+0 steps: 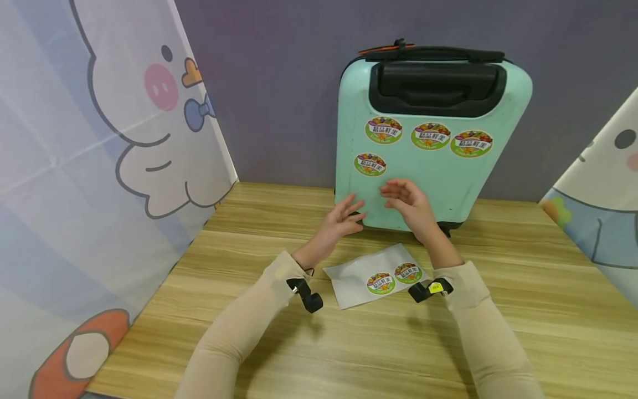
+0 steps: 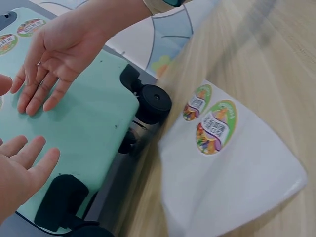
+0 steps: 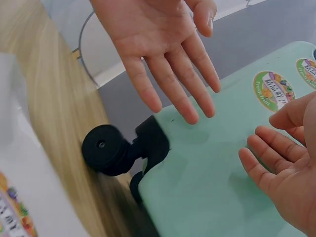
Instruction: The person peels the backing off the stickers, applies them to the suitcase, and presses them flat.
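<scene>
A mint-green suitcase (image 1: 413, 194) stands upright on the table against the back wall. Several oval fruit stickers (image 1: 384, 130) are on its front, three in an upper row and one lower at the left. My left hand (image 1: 341, 221) is in front of the suitcase's lower left, fingers spread and holding nothing. Near the suitcase's lower middle is my right hand (image 1: 408, 205), its fingers loosely bent with nothing in them; whether they touch the shell I cannot tell. Below the hands lies a white backing sheet (image 1: 359, 277) bearing two oval stickers (image 2: 216, 127).
The wooden table (image 1: 279, 354) reaches to the dark grey back wall (image 1: 269, 100). Cartoon-printed cloths (image 1: 164, 149) hang at the left and right sides. Black wheels (image 3: 104, 149) sit under the suitcase, and a black handle (image 1: 438, 88) is at its top.
</scene>
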`<action>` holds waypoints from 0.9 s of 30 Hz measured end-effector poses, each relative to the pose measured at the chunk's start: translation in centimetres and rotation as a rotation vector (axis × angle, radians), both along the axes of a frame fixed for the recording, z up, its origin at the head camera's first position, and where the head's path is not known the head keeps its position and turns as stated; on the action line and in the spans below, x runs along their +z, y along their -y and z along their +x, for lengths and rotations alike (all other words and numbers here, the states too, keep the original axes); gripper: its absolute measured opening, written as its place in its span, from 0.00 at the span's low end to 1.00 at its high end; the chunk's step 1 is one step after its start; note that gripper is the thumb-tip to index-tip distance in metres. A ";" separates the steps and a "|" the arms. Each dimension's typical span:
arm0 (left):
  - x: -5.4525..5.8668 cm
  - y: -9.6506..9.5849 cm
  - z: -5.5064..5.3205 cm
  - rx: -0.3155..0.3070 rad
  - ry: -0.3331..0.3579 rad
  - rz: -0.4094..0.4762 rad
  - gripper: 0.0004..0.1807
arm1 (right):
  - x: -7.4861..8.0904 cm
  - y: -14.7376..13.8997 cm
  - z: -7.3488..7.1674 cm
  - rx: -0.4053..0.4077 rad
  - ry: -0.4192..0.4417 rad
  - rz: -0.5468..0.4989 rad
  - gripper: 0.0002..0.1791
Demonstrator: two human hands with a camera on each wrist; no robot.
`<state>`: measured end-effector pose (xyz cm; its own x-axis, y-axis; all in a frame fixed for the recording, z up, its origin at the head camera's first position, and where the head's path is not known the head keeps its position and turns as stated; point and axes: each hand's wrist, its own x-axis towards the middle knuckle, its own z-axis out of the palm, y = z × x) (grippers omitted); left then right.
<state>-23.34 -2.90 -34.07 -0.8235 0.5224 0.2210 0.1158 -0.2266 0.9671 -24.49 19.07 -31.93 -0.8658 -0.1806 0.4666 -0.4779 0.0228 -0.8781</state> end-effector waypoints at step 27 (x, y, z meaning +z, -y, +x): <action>-3.5 0.0 1.0 0.047 0.070 -0.147 0.38 | -3.7 -1.1 2.5 0.047 0.118 0.242 0.20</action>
